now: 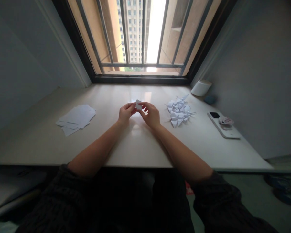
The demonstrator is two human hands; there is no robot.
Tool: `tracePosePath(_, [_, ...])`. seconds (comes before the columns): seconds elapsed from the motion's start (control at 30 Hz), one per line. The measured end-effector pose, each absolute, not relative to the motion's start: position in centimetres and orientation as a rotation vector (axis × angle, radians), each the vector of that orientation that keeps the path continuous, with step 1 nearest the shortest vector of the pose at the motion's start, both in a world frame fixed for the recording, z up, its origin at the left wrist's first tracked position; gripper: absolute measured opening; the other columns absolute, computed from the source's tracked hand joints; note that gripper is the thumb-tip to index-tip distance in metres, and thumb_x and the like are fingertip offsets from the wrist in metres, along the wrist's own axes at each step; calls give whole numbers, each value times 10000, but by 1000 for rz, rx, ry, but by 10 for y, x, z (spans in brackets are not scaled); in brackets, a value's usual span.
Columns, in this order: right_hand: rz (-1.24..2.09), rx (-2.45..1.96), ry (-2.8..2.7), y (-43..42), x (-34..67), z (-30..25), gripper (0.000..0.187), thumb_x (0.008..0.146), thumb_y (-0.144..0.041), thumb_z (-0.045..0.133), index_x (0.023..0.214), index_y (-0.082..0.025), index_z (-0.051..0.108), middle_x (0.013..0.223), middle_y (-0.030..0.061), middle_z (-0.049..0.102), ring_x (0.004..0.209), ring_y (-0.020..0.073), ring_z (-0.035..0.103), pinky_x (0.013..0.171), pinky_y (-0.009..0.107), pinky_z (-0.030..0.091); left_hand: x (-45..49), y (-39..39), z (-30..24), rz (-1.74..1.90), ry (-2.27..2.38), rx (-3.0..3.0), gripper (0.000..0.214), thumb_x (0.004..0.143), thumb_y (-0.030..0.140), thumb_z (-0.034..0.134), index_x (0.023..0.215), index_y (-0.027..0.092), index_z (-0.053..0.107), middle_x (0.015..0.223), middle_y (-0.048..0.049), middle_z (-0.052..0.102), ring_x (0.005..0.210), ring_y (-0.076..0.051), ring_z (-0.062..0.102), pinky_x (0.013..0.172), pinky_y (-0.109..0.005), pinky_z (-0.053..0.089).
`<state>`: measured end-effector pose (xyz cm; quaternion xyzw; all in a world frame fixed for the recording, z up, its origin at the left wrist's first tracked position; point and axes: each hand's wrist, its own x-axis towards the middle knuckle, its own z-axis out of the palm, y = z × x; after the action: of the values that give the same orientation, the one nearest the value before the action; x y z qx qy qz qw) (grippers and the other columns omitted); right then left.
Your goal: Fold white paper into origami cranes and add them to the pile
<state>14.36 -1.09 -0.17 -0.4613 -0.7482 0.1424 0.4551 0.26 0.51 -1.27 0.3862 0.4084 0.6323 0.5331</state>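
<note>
A small folded piece of white paper is held up between both hands, above the middle of the white tabletop. My left hand pinches its left edge with thumb and fingertips. On the other side, my right hand grips it too, thumb below and fingers curled at the top right. To the right lies a heap of folded paper pieces with pointed tips. Loose flat sheets of white paper overlap in a pile on the left.
At the right, a white phone lies with a small clear-and-pink object on it. A white cylindrical container stands by the right wall near a dark rounded item. A barred window borders the tabletop's far side.
</note>
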Motion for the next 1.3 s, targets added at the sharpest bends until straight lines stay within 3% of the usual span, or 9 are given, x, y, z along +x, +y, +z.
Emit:
tracePosePath(0.23, [402, -1154, -1815, -9, 144, -2, 182, 857, -381, 583, 989, -260, 614, 877, 15, 675, 743, 165, 586, 718, 297, 448, 4, 1, -5, 1478, 1050, 882, 347, 616, 411, 795, 809, 165, 646, 819, -46, 677, 769, -147, 642, 775, -301, 497])
tracePosePath(0.43, [404, -1151, -1843, -9, 143, -4, 238, 846, -323, 594, 1081, -287, 585, 880, 7, 683, 723, 167, 593, 696, 298, 443, 3, -2, 0, 1428, 1129, 1014, 392, 647, 472, 752, 930, 208, 693, 865, -46, 694, 768, -161, 639, 674, -267, 471])
tracePosePath(0.7, [403, -1173, -1877, -11, 142, -2, 231, 865, -432, 563, 1039, -280, 576, 818, 6, 678, 702, 165, 598, 677, 284, 430, 4, -6, 1, 1456, 1216, 1114, 382, 663, 527, 722, 875, 210, 737, 887, -63, 718, 801, -183, 636, 685, -280, 452])
tracePosePath(1.07, [381, -1180, -1872, -12, 142, -4, 220, 867, -430, 546, 991, -249, 533, 752, -10, 662, 645, 151, 595, 614, 256, 390, 3, -6, 2, 1366, 1173, 1204, 391, 674, 512, 715, 916, 207, 740, 966, -75, 729, 824, -179, 640, 705, -273, 453])
tracePosePath(1.3, [387, -1231, -1856, -12, 143, -6, 212, 860, -442, 544, 925, -244, 507, 721, -18, 667, 597, 150, 592, 594, 253, 395, 5, -8, 3, 1370, 1177, 1267, 398, 641, 516, 737, 870, 191, 756, 838, -59, 728, 746, -168, 620, 685, -277, 444])
